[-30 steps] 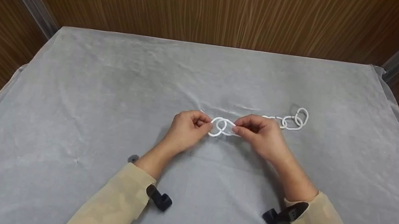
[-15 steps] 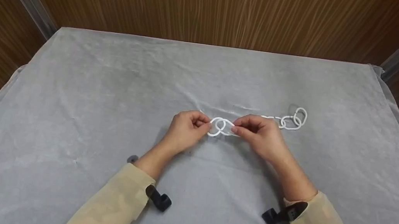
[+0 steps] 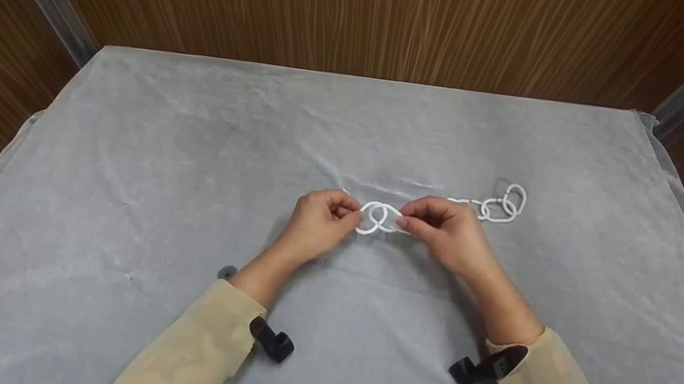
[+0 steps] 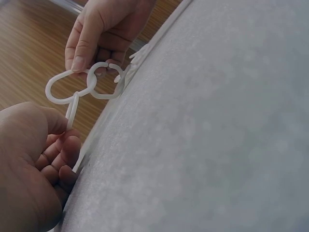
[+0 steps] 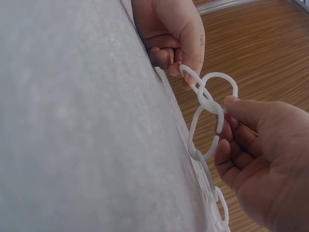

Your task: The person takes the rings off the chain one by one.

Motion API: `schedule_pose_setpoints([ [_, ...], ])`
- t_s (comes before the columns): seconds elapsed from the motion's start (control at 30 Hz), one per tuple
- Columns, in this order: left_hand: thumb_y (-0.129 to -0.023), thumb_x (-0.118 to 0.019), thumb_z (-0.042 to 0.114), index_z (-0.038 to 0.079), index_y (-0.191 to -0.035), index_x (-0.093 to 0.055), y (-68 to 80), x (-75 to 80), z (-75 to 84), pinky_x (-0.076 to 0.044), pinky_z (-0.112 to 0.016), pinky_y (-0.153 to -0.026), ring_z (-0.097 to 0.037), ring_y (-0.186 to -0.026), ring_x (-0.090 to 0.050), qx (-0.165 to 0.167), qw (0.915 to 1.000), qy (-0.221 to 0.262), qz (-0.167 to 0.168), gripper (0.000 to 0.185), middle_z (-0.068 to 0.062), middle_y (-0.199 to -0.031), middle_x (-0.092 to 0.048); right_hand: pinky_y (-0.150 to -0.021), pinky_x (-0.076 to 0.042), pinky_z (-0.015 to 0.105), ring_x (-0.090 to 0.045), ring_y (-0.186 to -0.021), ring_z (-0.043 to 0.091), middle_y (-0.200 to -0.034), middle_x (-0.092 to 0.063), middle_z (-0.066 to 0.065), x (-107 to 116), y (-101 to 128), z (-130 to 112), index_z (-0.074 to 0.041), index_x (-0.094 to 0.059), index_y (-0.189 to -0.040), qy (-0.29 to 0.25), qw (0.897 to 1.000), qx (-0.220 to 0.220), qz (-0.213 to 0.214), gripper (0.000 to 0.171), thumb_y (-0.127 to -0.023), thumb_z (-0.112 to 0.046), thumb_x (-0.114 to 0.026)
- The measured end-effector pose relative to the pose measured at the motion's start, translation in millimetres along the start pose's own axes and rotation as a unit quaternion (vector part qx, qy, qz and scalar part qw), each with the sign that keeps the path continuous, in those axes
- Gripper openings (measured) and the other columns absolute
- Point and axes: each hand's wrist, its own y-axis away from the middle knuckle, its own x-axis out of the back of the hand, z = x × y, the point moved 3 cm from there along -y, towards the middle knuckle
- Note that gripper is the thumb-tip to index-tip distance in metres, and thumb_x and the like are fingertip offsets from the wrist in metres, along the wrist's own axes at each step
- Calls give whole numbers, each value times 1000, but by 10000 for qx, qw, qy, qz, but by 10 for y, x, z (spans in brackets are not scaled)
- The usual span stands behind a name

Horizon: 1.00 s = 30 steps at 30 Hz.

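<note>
A: Head view: what are the hands grasping?

B: The left hand [image 3: 319, 218] pinches one white plastic link [image 3: 370, 217] between thumb and fingertips. The right hand [image 3: 444, 230] pinches the neighbouring link [image 3: 393, 219] the same way. Both links are held just above the grey cloth [image 3: 181, 196], at its middle.

A: Are those two links joined?

B: They cross each other between the hands. The wrist views show the left hand's link [image 5: 219, 87] hooked into the right hand's link [image 5: 205, 128], which has an open gap on one side. I judge the joining begun but not settled, as both hands grip tightly.

A: What is already done?

B: A finished chain [image 3: 494, 207] of links trails from the right hand, lying on the cloth towards its far right corner.

A: Anything else nearby?

B: Wooden panels [image 3: 367, 15] beyond the cloth's far edge.
</note>
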Motion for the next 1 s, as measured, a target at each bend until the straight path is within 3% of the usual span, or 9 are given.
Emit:
schedule_pose_setpoints([
  [1.0, -92, -75, 3, 0, -94, -77, 13, -4, 10, -47, -21, -62, -7, -65, -58, 31, 10000, 79, 18, 5, 3, -74, -68, -65, -50, 18, -62, -72, 5, -85, -75, 11, 2, -6, 47, 7, -78, -97, -273, 9996, 12, -28, 8, -92, 2, -80],
])
